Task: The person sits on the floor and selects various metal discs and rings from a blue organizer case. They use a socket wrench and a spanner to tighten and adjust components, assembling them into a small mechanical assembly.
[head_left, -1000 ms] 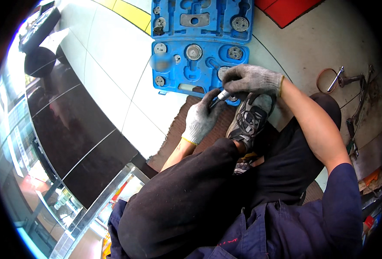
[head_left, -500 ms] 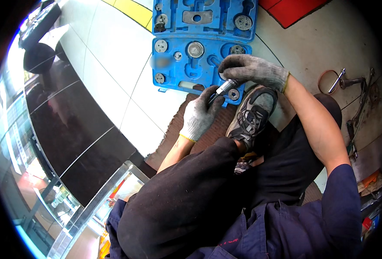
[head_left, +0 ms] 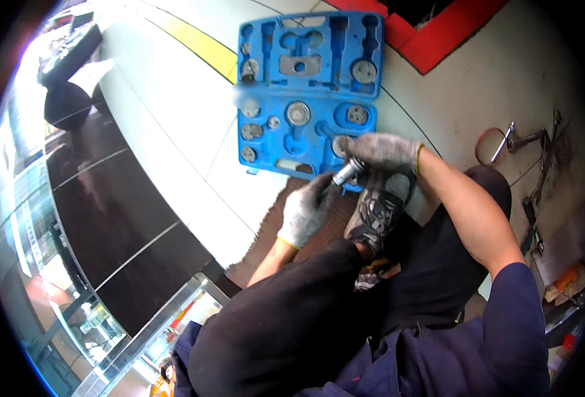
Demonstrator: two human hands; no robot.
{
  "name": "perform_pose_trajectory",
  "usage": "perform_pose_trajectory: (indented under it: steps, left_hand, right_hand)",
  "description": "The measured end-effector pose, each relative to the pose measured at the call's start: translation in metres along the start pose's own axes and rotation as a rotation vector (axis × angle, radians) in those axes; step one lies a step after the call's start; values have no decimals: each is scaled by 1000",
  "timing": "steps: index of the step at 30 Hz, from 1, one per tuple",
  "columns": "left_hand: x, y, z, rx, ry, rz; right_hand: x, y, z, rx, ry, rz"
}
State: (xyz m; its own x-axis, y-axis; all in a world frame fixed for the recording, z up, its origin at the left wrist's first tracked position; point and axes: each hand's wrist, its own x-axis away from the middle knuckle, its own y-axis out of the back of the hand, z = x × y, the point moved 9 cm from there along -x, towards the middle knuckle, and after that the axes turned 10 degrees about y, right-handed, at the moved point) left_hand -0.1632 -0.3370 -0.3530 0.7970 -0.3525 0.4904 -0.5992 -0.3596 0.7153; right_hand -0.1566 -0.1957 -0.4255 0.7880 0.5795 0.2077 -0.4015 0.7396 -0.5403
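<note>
A silver cylindrical metal tool (head_left: 345,173) slants between my two gloved hands, above the near right corner of an open blue tool case (head_left: 319,147). My left hand (head_left: 306,210), in a grey-white knit glove with dark fingertips, is closed around its lower left end. At the upper right end, my right hand (head_left: 388,152) in a matching glove wraps its fingers round a dark part; the glove hides most of that part. Round metal discs sit in the case's recesses, among them a large disc (head_left: 298,114) and a disc (head_left: 357,115) at the right.
My grey shoe (head_left: 375,213) stands on a brown mat (head_left: 266,233) just below the hands. On the floor to the right lie a strap ring (head_left: 488,144), a chrome bar (head_left: 502,142) and long-handled tools (head_left: 542,175). A glass showcase (head_left: 167,324) stands at lower left.
The view has shifted, so the case and floor appear lower. Both hands keep hold of the metal tool, and its tilt looks slightly changed.
</note>
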Motion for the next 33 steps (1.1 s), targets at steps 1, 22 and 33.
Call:
perform_pose_trajectory:
  steps: [1, 22, 33]
  left_hand:
    - [-1, -4, 0, -13, -1, 12]
    - [-4, 10, 53, 1, 261, -12]
    - [-16, 26, 53, 862, 608, 74]
  right_hand:
    - [0, -3, 3, 115, -20, 40]
    - [0, 16, 38, 227, 34, -187]
    - [-4, 32, 48, 544, 41, -264]
